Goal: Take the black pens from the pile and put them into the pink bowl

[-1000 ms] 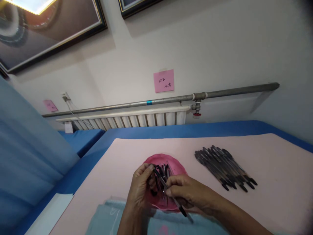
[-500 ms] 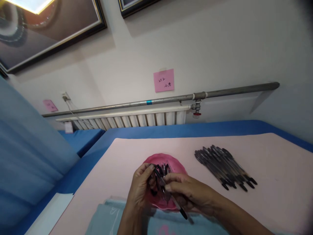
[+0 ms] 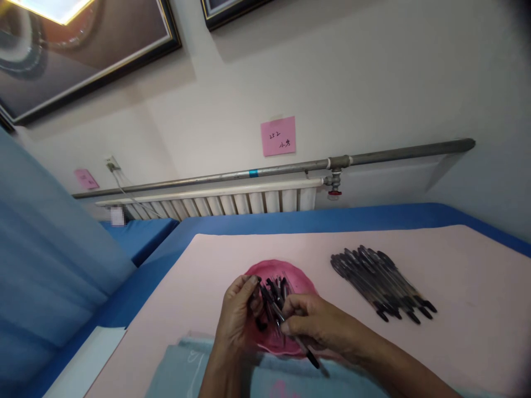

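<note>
My right hand (image 3: 313,320) pinches a slim pen (image 3: 305,349) with a dark end that points down toward me. The pen slants up and left over a pink scalloped plate (image 3: 301,279). At its upper end my left hand (image 3: 237,309) is closed, thumb against fingers, on a small black pen part (image 3: 259,281); its exact shape is too small to make out. Several clear and black pen pieces (image 3: 277,287) lie in the plate, partly hidden by both hands.
To the right, a row of several black-capped pens (image 3: 379,282) lies on the pink table cover (image 3: 464,276). Light-blue cloth (image 3: 178,365) is at the near edge, and a white sheet (image 3: 85,359) lies at left. A radiator (image 3: 232,203) and pipe run along the wall.
My right hand has shifted very slightly right with the pen, and my left hand slightly left. The upper end of the pen shows a little more. The row of pens has not moved.
</note>
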The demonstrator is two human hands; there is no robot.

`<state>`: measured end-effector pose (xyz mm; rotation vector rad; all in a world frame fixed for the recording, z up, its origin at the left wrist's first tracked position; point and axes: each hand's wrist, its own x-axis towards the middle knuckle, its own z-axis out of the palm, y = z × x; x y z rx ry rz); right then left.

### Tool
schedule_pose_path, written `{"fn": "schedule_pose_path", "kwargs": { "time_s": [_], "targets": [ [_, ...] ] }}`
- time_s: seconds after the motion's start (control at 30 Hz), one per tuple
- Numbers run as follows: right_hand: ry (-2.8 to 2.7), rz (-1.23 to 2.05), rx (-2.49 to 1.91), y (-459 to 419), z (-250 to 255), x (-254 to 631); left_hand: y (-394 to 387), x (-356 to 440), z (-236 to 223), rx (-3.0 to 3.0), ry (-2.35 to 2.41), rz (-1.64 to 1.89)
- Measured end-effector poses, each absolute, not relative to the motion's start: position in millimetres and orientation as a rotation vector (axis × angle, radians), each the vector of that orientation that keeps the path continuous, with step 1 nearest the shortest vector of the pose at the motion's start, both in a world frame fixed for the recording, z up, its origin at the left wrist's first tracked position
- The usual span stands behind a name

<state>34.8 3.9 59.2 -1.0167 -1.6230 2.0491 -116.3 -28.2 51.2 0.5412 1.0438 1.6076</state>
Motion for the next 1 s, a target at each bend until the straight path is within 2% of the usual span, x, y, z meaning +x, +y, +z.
{"fn": "schedule_pose_path", "kwargs": {
  "time_s": [0.17,0.33,0.6,1.0],
  "targets": [
    [-1.973,1.732,-1.119,12,60,39,-28,-131,52,0.531,1.125,1.714],
    [-2.058,1.620,-1.187,24,73,52,-29,-140,48,0.563,1.230,1.777],
    [-2.010,1.703,-1.133,24,77,53,-29,-130,45,0.794,1.501,1.586],
    [-1.911,1.800,-1.038,13,72,43,-30,-117,42,0.753,1.266,1.492]
  ]
}}
